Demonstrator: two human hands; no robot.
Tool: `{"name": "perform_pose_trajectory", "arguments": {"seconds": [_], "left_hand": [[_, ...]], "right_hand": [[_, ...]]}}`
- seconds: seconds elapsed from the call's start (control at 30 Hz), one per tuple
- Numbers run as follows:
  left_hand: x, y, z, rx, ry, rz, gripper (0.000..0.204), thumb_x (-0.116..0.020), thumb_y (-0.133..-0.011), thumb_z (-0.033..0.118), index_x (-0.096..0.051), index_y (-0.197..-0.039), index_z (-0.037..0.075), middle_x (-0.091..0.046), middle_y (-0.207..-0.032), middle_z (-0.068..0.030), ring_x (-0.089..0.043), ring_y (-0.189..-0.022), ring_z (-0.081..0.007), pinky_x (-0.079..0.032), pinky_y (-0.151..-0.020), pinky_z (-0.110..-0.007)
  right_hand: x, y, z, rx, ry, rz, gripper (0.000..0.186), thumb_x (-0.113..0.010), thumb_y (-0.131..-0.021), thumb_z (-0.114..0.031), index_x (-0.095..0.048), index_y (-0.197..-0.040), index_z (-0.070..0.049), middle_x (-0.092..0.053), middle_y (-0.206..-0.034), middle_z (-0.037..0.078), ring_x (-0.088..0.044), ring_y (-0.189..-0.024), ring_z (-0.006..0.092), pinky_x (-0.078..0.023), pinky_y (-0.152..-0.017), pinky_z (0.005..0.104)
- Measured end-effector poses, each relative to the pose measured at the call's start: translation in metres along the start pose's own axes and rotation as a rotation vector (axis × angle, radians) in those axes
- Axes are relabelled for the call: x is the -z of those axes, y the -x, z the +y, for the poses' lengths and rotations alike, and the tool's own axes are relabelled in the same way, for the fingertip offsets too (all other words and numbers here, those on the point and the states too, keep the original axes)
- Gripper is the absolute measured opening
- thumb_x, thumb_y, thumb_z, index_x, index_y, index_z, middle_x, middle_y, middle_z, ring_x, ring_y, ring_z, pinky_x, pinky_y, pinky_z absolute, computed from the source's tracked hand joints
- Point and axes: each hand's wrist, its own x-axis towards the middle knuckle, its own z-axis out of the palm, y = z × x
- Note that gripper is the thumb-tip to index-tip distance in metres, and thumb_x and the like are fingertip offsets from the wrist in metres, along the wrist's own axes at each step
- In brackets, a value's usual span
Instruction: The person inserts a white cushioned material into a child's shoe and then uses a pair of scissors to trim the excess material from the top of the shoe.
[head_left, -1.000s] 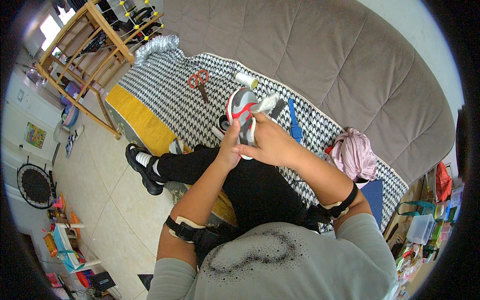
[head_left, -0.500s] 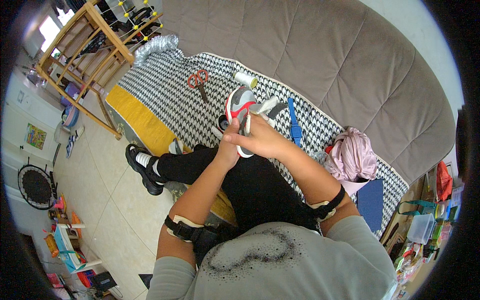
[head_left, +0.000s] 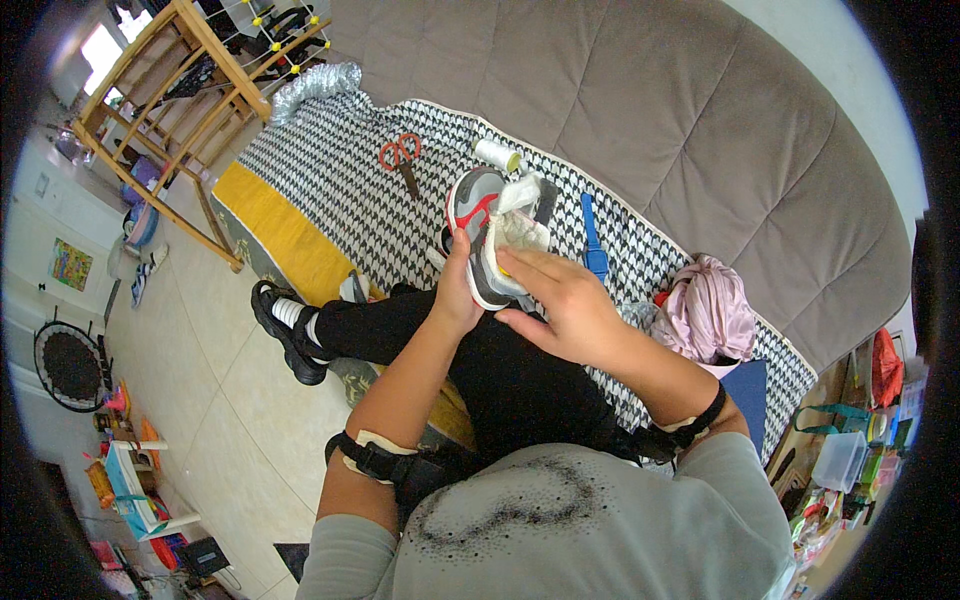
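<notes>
A small grey shoe (head_left: pixel 475 190) with red trim and a white sole is up over my lap, its toe pointing away from me. My left hand (head_left: pixel 458 295) is closed around its left side, thumb along the edge. At the collar, my right hand (head_left: pixel 560 300) has its fingers over the pale lining and its thumb by the heel. A white strap or tongue (head_left: pixel 518 195) is folded out of the shoe's opening. Beyond the toe lie red-handled scissors (head_left: pixel 402 155) and a spool of white thread (head_left: pixel 495 155). A blue watch (head_left: pixel 594 240) rests to the right.
The houndstooth cloth (head_left: pixel 330 150) covers the seat beside the brown cushion (head_left: pixel 680 100). A pink bundled fabric (head_left: pixel 708 310) and a dark blue flat item (head_left: pixel 745 400) lie at the right. A wooden frame (head_left: pixel 215 60) stands far left, on the tiled floor (head_left: pixel 240 400).
My right hand has shifted back toward the heel, its fingers now spread over the collar. The shoe has turned slightly, showing more of its opening. My left hand still holds it.
</notes>
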Motion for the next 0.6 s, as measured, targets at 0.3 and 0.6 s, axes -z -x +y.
{"name": "perform_pose_trajectory", "arguments": {"seconds": [0.3, 0.6], "left_hand": [[0.001, 0.000, -0.001, -0.025, -0.053, -0.031, 0.065, -0.023, -0.092, 0.053, -0.027, -0.136, 0.005, -0.041, -0.132, -0.0156, -0.044, -0.119, -0.0282, -0.035, -0.101, -0.041], [0.005, 0.000, 0.000, 0.002, -0.041, -0.042, 0.062, -0.024, -0.093, 0.052, -0.029, -0.136, 0.008, -0.042, -0.131, -0.0142, -0.043, -0.120, -0.0273, -0.035, -0.101, -0.040]], "right_hand": [[0.001, 0.004, 0.015, -0.066, -0.129, 0.035, 0.020, -0.063, -0.076, -0.004, -0.064, -0.096, -0.001, -0.064, -0.086, 0.014, -0.062, -0.079, 0.0301, -0.048, -0.069, 0.0353], [0.016, -0.022, 0.025, -0.074, -0.043, -0.225, 0.015, -0.068, -0.070, -0.008, -0.065, -0.084, -0.005, -0.064, -0.077, 0.013, -0.062, -0.067, 0.0287, -0.049, -0.060, 0.0340]]}}
